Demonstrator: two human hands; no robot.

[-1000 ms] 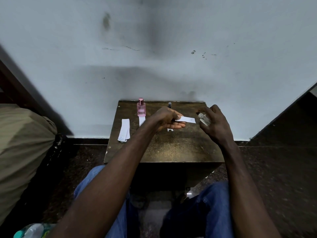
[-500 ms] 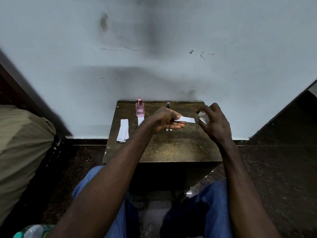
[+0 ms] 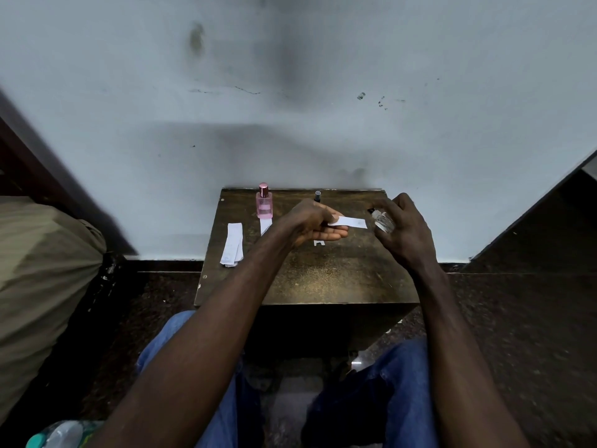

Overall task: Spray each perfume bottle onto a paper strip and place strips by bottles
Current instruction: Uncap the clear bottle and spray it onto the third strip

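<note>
The left hand covers most of the dark bottle, leaving only its cap, and hides all but 1 end of a paper strip on the table. The right hand wraps the clear bottle, so its far side is unseen. Marks on the held strip are too small to read. A plastic bottle is cut by the bottom edge.

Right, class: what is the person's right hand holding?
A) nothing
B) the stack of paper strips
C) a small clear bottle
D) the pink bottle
C: the right hand grips a small clear bottle, with its spray head toward the paper strip pinched in the left hand. The pink bottle stands untouched on the table.
</note>
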